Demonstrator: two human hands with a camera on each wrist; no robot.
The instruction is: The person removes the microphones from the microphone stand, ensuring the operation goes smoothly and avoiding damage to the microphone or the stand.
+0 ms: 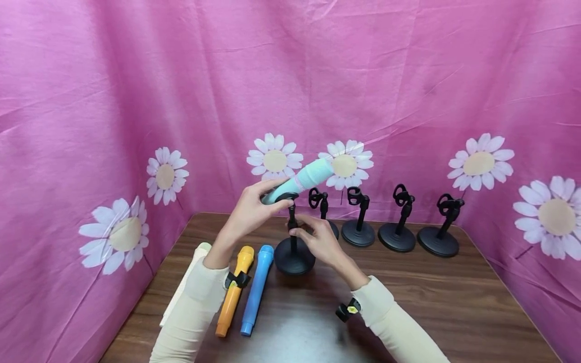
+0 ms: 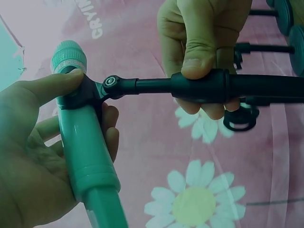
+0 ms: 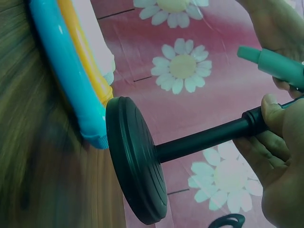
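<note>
A mint-green microphone (image 1: 313,173) lies slanted in the clip (image 2: 97,91) of a black desk stand (image 1: 295,259). My left hand (image 1: 251,209) holds the microphone and clip together, its thumb pressing on the clip just below the mesh head in the left wrist view. My right hand (image 1: 320,242) grips the thick collar (image 2: 202,88) of the stand's pole, thumb on one side and fingers behind. In the right wrist view the round base (image 3: 135,159) shows whole, and the pole runs from it up into the right hand.
Left of the stand lie a blue microphone (image 1: 257,292), an orange-yellow microphone (image 1: 230,312) and a white one (image 1: 183,282), partly behind the left sleeve. Several black stands with bare clips, such as this stand (image 1: 397,238), line the table's back right. A pink flowered cloth (image 1: 290,75) hangs behind.
</note>
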